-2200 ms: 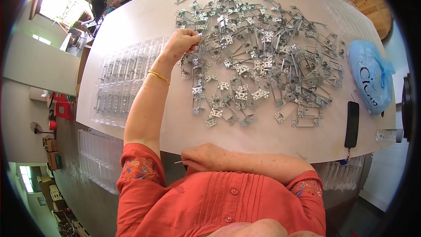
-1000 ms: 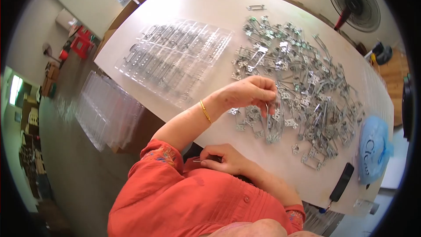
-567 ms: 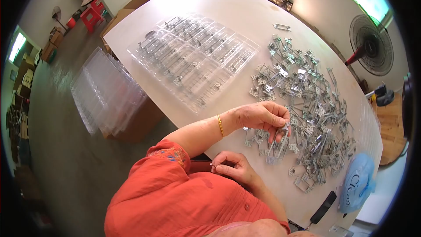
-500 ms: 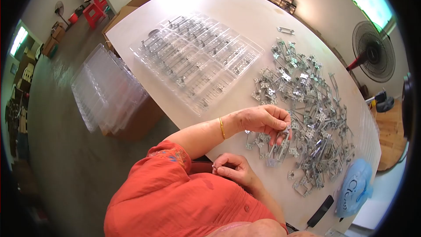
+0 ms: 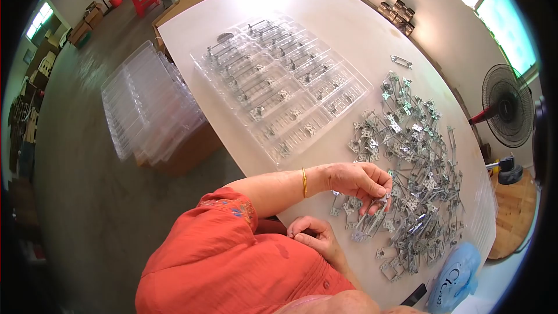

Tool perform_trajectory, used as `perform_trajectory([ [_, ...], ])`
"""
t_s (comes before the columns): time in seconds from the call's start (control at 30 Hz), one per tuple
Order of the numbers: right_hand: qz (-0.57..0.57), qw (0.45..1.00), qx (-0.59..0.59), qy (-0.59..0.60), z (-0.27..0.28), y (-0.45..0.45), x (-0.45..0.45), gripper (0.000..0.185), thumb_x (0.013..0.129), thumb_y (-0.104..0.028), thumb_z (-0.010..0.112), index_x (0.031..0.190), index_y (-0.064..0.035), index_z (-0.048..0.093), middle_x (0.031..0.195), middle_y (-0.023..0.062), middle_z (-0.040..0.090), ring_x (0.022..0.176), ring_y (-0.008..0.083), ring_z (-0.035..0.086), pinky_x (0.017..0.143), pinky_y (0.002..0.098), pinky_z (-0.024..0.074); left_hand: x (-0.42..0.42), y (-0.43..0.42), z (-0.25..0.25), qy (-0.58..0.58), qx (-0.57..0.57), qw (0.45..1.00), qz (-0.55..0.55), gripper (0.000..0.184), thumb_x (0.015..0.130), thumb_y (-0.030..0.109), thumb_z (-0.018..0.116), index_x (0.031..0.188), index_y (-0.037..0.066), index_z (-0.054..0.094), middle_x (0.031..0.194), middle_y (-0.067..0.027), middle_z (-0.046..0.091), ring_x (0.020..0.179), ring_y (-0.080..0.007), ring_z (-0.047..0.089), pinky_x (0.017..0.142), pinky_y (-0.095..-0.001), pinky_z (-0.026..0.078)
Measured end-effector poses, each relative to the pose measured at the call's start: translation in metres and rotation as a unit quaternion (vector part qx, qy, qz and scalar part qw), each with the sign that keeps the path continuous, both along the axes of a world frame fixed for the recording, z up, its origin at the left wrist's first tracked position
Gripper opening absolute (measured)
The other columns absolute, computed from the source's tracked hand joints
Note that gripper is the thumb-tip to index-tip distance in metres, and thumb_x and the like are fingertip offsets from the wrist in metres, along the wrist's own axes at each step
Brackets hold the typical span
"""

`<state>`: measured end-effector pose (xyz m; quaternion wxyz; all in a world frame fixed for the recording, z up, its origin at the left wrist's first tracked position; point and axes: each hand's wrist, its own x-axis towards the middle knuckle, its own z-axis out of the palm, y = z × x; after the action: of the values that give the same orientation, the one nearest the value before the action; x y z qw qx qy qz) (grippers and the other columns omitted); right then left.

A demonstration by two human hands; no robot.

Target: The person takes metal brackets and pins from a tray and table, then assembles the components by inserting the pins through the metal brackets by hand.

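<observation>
My left hand [image 5: 361, 183], with a gold bracelet on the wrist, reaches over the near edge of a heap of metal brackets [image 5: 418, 163]. Its fingers and thumb are closed on a small metal bracket [image 5: 375, 216] with thin rods hanging down. Close to my body, my right hand [image 5: 317, 237] is curled, thumb against fingers. What it pinches, if anything, is too small to make out. Beyond my left arm, a clear plastic compartment tray [image 5: 279, 160] holds rows of similar brackets.
Stacked clear trays [image 5: 145, 102] rest on a cardboard box [image 5: 189, 154] left of the white table [image 5: 226, 154]. One bracket [image 5: 401, 62] lies apart from the heap. A blue plastic bag [image 5: 456, 279] and a black object [image 5: 414, 295] lie at the near right. A fan [image 5: 505, 104] stands at right.
The view has shifted, so the table's contents appear lower and mostly further right. My left hand still grips the bracket, and my right hand stays curled near my body.
</observation>
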<state>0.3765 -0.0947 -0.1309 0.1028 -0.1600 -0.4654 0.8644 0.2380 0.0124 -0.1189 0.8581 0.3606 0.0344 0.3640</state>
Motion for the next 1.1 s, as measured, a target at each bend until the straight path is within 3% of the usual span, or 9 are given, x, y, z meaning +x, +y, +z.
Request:
perform_trajectory([
  [0.23,0.006,1.0,-0.013,0.001,0.003,0.0,0.0,0.01,0.095,-0.009,0.068,0.099,0.0002,0.066,0.101,0.005,0.067,0.095,0.0109,0.06,0.084,0.0267,0.0475,0.002,0.001,-0.003,-0.005,-0.001,1.0,-0.006,0.018,0.1,0.018,0.061,0.101,0.0,0.057,0.106,-0.0196,0.068,0.078,-0.0199,0.071,0.058,-0.0303,0.06],
  [0.3,-0.008,1.0,-0.003,-0.02,0.008,-0.001,-0.001,0.013,0.093,-0.012,0.069,0.093,0.0006,0.065,0.097,0.0076,0.065,0.09,0.0129,0.058,0.082,0.0271,0.0452,0.002,0.001,-0.004,-0.009,-0.003,1.0,-0.009,0.018,0.101,0.018,0.061,0.1,0.0,0.057,0.106,-0.0199,0.068,0.079,-0.0199,0.071,0.058,-0.0302,0.06],
  [0.4,0.002,1.0,-0.005,-0.006,0.004,0.0,0.001,0.008,0.095,-0.007,0.067,0.099,0.0004,0.066,0.101,0.0041,0.067,0.093,0.0101,0.059,0.082,0.0258,0.0469,0.003,0.002,-0.007,-0.009,0.001,1.0,-0.014,0.018,0.1,0.018,0.061,0.1,0.001,0.056,0.107,-0.0204,0.067,0.079,-0.02,0.071,0.058,-0.0302,0.06],
  [1.1,0.013,0.999,0.005,-0.035,0.008,-0.001,0.002,0.01,0.095,-0.009,0.068,0.098,0.0004,0.066,0.1,0.003,0.067,0.093,0.0097,0.059,0.083,0.0255,0.047,0.003,0.002,-0.01,-0.009,0.002,1.0,-0.024,0.021,0.1,0.02,0.062,0.1,0.0,0.056,0.105,-0.0211,0.067,0.078,-0.0195,0.072,0.056,-0.0295,0.06],
])
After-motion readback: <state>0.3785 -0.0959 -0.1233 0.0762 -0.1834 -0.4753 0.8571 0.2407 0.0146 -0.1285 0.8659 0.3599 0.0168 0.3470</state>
